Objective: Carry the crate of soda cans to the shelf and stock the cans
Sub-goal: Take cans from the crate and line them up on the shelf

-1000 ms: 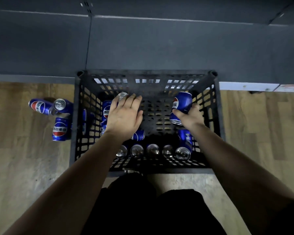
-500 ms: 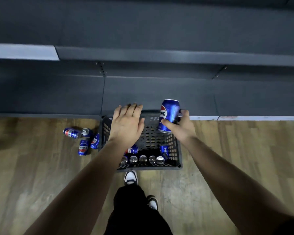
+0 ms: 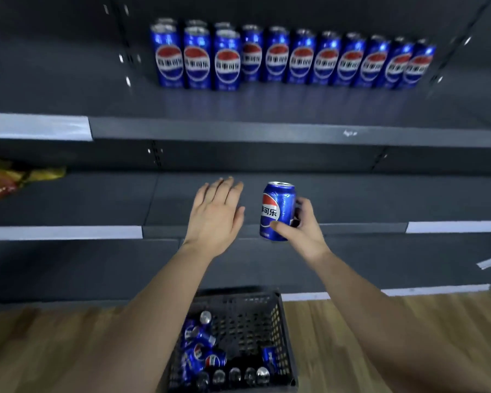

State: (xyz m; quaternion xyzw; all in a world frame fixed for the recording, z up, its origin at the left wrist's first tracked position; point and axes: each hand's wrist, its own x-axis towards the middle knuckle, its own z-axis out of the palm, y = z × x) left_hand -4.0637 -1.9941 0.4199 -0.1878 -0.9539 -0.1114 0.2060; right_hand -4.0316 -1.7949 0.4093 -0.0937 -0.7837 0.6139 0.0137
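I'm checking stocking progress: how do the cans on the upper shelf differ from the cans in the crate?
Pose: the cans on the upper shelf all stand upright; the cans in the crate mostly lie tumbled on their sides, a few upright along the near wall. Order: the shelf cans form a neat row, labels facing out; the crate cans point every way. Shared: blue bodies with the same red, white and blue logo.

The black crate (image 3: 281, 330) sits on the wooden floor (image 3: 454, 321). Loose cans (image 3: 199, 347) lie mostly in its left half, and more stand along its near wall. Above the crate, the right hand (image 3: 301, 225) grips an upright blue can (image 3: 277, 211), and the left hand (image 3: 214, 215) is spread flat just beside it. Higher above the crate, a row of cans (image 3: 289, 59) stands on a dark shelf (image 3: 267, 106).
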